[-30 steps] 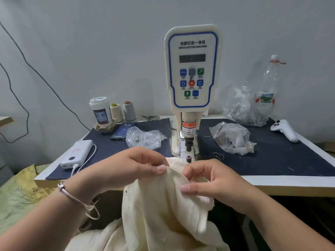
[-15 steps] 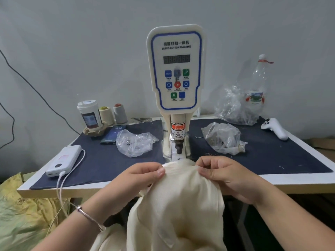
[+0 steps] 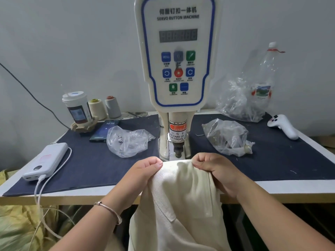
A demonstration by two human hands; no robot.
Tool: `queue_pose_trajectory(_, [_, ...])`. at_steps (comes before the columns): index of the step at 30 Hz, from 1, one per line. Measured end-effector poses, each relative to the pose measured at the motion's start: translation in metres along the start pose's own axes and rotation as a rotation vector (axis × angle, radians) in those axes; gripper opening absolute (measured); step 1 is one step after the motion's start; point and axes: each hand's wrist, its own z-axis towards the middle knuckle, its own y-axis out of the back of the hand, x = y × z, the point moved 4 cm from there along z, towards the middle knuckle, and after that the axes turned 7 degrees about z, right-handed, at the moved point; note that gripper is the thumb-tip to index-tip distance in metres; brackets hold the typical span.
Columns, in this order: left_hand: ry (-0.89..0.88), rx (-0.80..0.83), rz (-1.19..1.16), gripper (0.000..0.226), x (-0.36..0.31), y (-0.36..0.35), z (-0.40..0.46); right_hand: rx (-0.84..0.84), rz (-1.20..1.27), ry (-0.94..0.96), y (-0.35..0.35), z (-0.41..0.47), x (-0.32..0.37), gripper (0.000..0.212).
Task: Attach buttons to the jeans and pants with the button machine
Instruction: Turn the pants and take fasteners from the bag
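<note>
I hold the cream pants (image 3: 183, 201) with both hands, right in front of the button machine (image 3: 176, 69). My left hand (image 3: 145, 171) pinches the top edge of the cloth between thumb and curled fingers, and my right hand (image 3: 212, 169) pinches the same edge on the other side. The edge is pulled flat between my two hands, just below the metal punch (image 3: 178, 151). I cannot tell if the cloth sits under the punch yet or only near it. The rest of the pants hangs down off the table (image 3: 272, 187), below my wrists. I think the cloth is soft and floppy, so it will sag and fold if I let one side go. It looks thick at the edge, so that part should stay a bit stiffer and is a good place to hold. I think the hanging part is a little heavy and may tug the edge back toward me. So I should keep both pinches tight, close to the spot for the button, but with my fingers off to the sides of the punch. Beyond my left hand lies a clear bag (image 3: 127, 141), and beyond my right hand another bag (image 3: 227, 138).
</note>
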Motion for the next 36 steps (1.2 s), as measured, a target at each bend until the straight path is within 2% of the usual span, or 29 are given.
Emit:
queue_pose_trajectory(11, [-0.071, 0.027, 0.03, 0.024, 0.018, 0.003, 0.014, 0.027, 0.066, 0.062, 0.011, 0.015, -0.019, 0.013])
queue_pose_trajectory(19, [-0.015, 0.145, -0.14, 0.018, 0.025, 0.005, 0.018, 0.006, 0.144, 0.093, 0.009, 0.02, -0.025, 0.015])
queue_pose_trajectory(29, [-0.032, 0.065, -0.193, 0.027, 0.033, 0.001, 0.024, 0.006, 0.21, 0.056, 0.009, 0.022, -0.029, 0.017])
queue_pose_trajectory(33, [-0.038, 0.045, -0.219, 0.025, 0.035, -0.001, 0.025, 0.001, 0.228, 0.058, 0.009, 0.023, -0.029, 0.023])
queue_pose_trajectory(36, [-0.04, 0.046, -0.216, 0.02, 0.033, -0.002, 0.024, -0.007, 0.22, 0.055, 0.01, 0.022, -0.029, 0.02])
